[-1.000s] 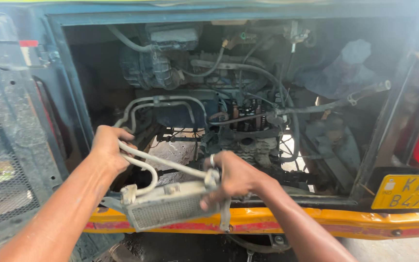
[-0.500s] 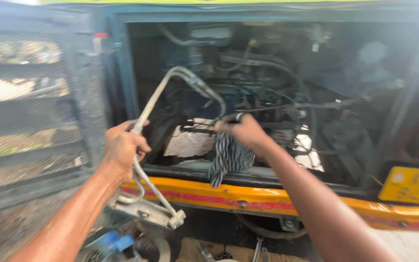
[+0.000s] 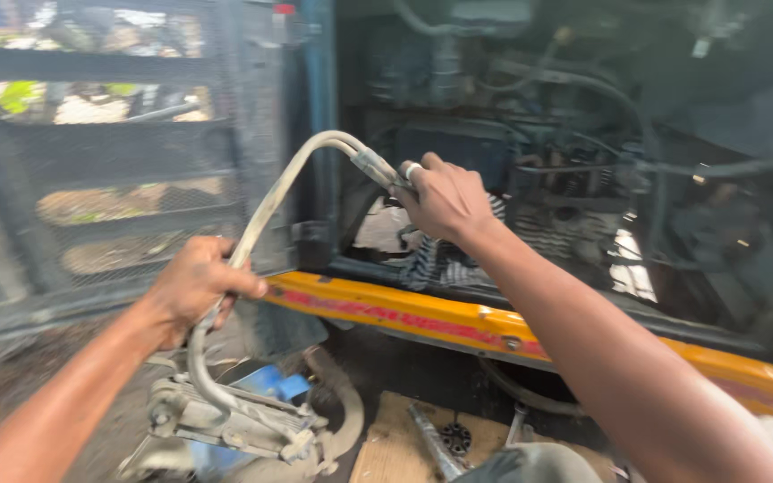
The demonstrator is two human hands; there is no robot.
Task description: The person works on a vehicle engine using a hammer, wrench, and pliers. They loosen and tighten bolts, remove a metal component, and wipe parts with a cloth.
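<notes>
My left hand [image 3: 197,284] grips a pair of pale, dirty hoses [image 3: 272,199] that arch up and over to the right. The hoses run down to a grimy metal cooler unit [image 3: 225,419] hanging low near the ground. My right hand [image 3: 445,199] holds the upper end of the hoses at a metal fitting [image 3: 373,166], just inside the open engine bay [image 3: 583,152]. A striped cloth [image 3: 431,259] lies on the bay's lower edge beneath my right hand.
An open mesh door [image 3: 109,170] stands to the left of the bay. A yellow body sill [image 3: 494,326] runs under the opening. Below lie a blue object [image 3: 270,385], a wooden board [image 3: 395,447] and a metal tool [image 3: 431,443].
The cooler unit has come out of the bay and dropped low on the left. My left hand went down and left with the hoses; my right hand shifted to their upper fitting.
</notes>
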